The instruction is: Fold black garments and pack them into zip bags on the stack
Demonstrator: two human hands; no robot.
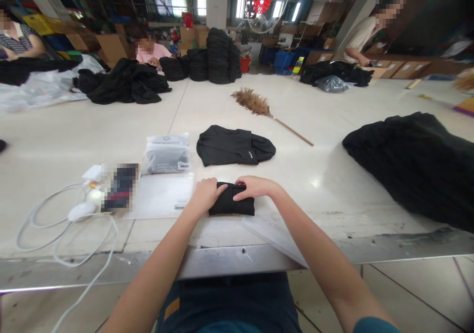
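A small folded black garment (233, 205) lies on the table close to its front edge. My left hand (207, 194) is closed on its left end, thumb over the top. At its upper right, my right hand (254, 187) grips the cloth between thumb and fingers. Just beyond lies another black garment (227, 145), spread flat with a small white mark near one end. To the left are an empty-looking clear plastic bag (163, 194) and a packed bag (167, 154) with dark cloth inside. A translucent sheet (274, 234) sits partly under my right forearm.
A phone (120, 187) and white cables (55, 194) lie at the left. Beyond the garments rests a feather duster (254, 102). A large black cloth pile (411, 165) covers the right side; black stacks (218, 56) and several people are at the far side.
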